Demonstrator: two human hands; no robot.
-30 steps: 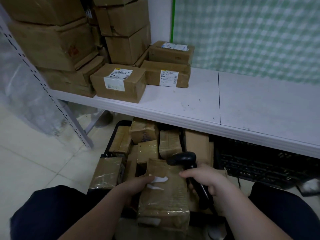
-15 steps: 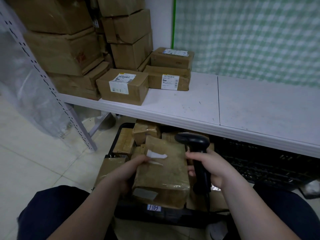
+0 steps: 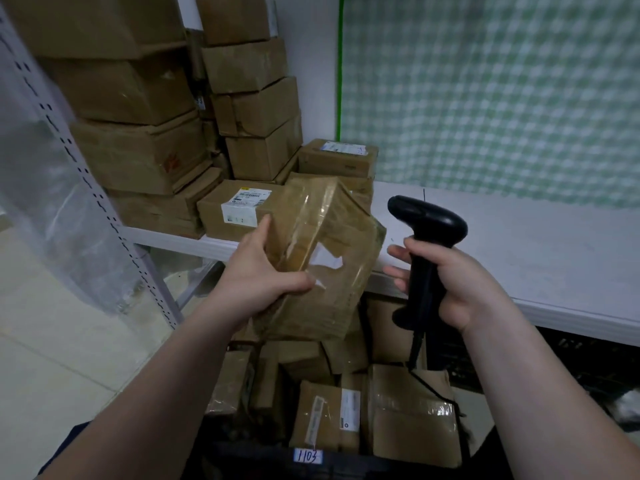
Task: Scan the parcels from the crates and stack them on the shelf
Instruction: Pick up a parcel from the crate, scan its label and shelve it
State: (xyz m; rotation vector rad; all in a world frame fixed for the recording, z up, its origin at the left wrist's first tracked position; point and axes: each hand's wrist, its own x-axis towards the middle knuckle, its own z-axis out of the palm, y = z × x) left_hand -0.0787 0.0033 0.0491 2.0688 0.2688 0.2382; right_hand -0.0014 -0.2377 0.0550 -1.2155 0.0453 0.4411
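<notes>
My left hand (image 3: 261, 278) grips a taped brown parcel (image 3: 325, 258) by its left side and holds it tilted in the air at the white shelf's (image 3: 519, 258) front edge. A torn white label shows on its face. To its right, my right hand (image 3: 460, 285) holds a black barcode scanner (image 3: 427, 230) upright by the handle, head level with the parcel; its cord hangs down. Below both hands a black crate (image 3: 263, 459) tagged 1103 holds several taped parcels (image 3: 329, 414).
Stacked cardboard boxes (image 3: 138, 150) fill the shelf's left end, with a labelled box (image 3: 239, 209) in front. A perforated metal upright (image 3: 86, 188) and clear plastic sheeting (image 3: 41, 202) stand at left. A second black crate (image 3: 554, 362) sits under the shelf at right. Green checked cloth covers the wall.
Both hands rose from the crate to shelf height. The parcel came up with my left hand and turned, and the scanner lifted beside it.
</notes>
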